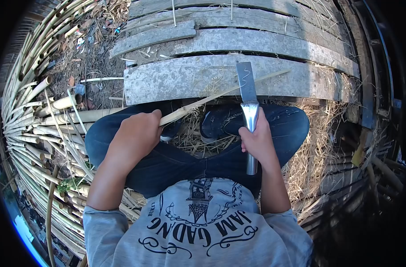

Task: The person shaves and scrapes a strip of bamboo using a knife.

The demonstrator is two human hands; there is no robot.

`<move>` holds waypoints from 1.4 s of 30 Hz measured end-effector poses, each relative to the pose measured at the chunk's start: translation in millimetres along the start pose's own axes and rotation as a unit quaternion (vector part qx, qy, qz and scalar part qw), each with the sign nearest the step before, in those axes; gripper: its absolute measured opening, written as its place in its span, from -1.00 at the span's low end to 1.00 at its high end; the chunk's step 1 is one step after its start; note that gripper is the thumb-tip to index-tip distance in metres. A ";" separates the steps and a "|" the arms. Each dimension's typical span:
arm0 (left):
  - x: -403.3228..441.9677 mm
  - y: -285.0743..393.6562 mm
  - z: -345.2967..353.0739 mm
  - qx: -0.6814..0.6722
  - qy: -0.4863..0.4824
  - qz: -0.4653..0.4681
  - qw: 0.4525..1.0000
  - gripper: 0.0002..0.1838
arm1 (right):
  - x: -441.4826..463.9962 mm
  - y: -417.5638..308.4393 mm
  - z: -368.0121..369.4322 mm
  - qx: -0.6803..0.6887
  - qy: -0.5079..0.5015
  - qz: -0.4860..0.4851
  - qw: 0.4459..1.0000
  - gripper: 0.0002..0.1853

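My left hand (138, 133) is closed round the near end of a pale split bamboo strip (203, 101), which points away to the right over the front plank. The strip passes behind the blade of a metal knife (246, 83); whether they touch I cannot tell. My right hand (260, 139) grips the knife's shiny tubular handle, with the flat blade pointing away from me. Both hands are above my crossed legs (189, 164) in dark trousers.
Worn wooden planks (167, 80) form a low platform in front of me. Many bamboo poles (38, 147) lie stacked at the left. Pale shavings (318, 151) cover the ground at the right. Dark beams (367, 80) run along the far right.
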State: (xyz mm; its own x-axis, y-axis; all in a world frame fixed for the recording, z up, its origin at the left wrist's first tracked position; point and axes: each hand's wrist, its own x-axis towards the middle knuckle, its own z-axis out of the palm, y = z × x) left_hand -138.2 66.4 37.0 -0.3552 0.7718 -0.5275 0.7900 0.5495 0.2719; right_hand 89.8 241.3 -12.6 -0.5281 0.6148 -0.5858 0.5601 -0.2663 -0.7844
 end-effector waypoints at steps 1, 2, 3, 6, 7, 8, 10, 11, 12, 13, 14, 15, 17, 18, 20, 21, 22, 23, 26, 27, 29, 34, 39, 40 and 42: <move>0.0 0.9 -1.2 -0.001 -0.001 -0.001 1.000 -0.85 | -10.8 -4.2 15.1 0.004 -0.035 -0.003 0.999 -0.63; 0.0 1.6 -2.9 -0.006 -0.006 -0.003 1.000 -0.85 | -13.3 -4.8 20.7 0.039 -0.030 0.008 0.999 -0.60; 0.8 1.7 -3.8 -0.010 -0.011 -0.004 1.000 -0.85 | -10.2 -2.2 16.5 0.041 -0.030 0.009 0.999 -0.60; 1.0 -2.1 1.7 -0.001 -0.003 0.001 1.000 -0.85 | 11.6 7.2 -8.2 0.036 0.021 0.011 0.999 -0.65; 0.7 -2.6 1.9 0.000 -0.007 -0.002 1.000 -0.85 | 16.5 11.1 -12.9 0.009 0.044 -0.009 0.999 -0.67; 1.7 -1.6 2.0 -0.001 -0.009 -0.006 1.000 -0.85 | 13.2 14.1 -7.9 0.018 0.042 -0.002 0.999 -0.66; 3.5 0.2 1.2 -0.006 -0.006 -0.007 1.000 -0.85 | -3.9 2.3 11.6 0.020 -0.006 -0.007 1.000 -0.60; 2.5 -0.5 0.9 -0.004 -0.005 -0.003 1.000 -0.84 | -13.4 -0.8 24.0 0.033 -0.030 -0.007 0.999 -0.57; 2.4 -0.7 0.1 -0.001 -0.006 0.001 1.000 -0.84 | -11.5 -0.4 21.0 0.047 -0.040 -0.006 0.998 -0.58; 3.4 0.2 -0.6 0.000 -0.005 0.003 1.000 -0.84 | -7.6 1.1 16.9 0.062 -0.051 -0.005 0.997 -0.59; 3.4 0.5 -0.8 -0.003 -0.008 0.001 1.000 -0.84 | -1.2 4.2 6.6 0.046 -0.049 0.000 0.998 -0.60; 3.0 0.0 -0.8 -0.004 -0.012 -0.004 1.000 -0.84 | 6.7 6.9 -4.4 0.029 -0.048 0.004 0.998 -0.62; 4.7 1.4 0.1 -0.001 -0.011 -0.010 1.000 -0.84 | 18.4 15.9 -10.1 0.067 0.043 0.005 0.997 -0.66; 4.6 2.4 1.1 0.000 -0.005 -0.012 1.000 -0.84 | 13.0 14.4 -4.0 0.051 0.024 0.004 0.998 -0.64; 4.3 -2.0 2.3 -0.003 -0.004 -0.010 1.000 -0.84 | -9.2 1.4 19.6 0.040 -0.060 0.001 0.997 -0.59; 4.2 -2.9 2.8 -0.002 -0.010 -0.004 1.000 -0.84 | -18.9 -0.4 30.6 0.090 -0.070 0.004 0.993 -0.57; 5.2 -2.0 1.6 -0.003 -0.008 -0.002 1.000 -0.84 | -13.8 -2.2 23.1 0.085 -0.087 0.012 0.992 -0.50; 5.5 -1.0 0.4 -0.004 0.002 0.003 1.000 -0.84 | -5.3 -2.9 10.8 0.080 -0.105 0.021 0.991 -0.43; 5.6 3.0 -1.5 -0.002 0.012 -0.002 1.000 -0.84 | 10.3 15.7 10.1 0.110 0.001 0.010 0.994 -0.47; 3.8 3.8 -1.0 0.000 0.010 -0.006 1.000 -0.84 | 6.0 19.0 20.2 0.133 0.034 0.005 0.991 -0.45; 2.8 -1.0 0.8 -0.005 0.008 -0.007 1.000 -0.83 | -16.0 7.7 24.5 0.044 -0.128 0.013 0.991 -0.40; 3.8 -1.2 2.3 -0.006 0.020 -0.001 1.000 -0.82 | -6.0 10.7 24.7 0.113 0.003 -0.018 0.993 -0.66; 3.6 2.6 0.2 -0.015 0.033 -0.007 0.999 -0.82 | -10.0 6.8 2.6 0.109 -0.159 0.016 0.981 -0.70; 3.2 1.6 2.6 -0.018 0.031 -0.009 0.999 -0.82 | -7.3 14.3 11.8 0.127 -0.079 0.005 0.989 -0.68; 5.3 -1.0 5.1 -0.007 0.024 -0.001 1.000 -0.82 | -17.6 17.8 28.6 0.112 -0.101 -0.003 0.989 -0.61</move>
State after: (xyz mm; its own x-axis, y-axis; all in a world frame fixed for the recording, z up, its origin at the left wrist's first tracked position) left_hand -138.4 68.3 29.8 -0.3817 0.7848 -0.4883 0.7825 0.5555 0.2812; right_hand 90.8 204.5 -22.0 -0.6600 0.4629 -0.5917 0.4126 -0.4348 -0.8004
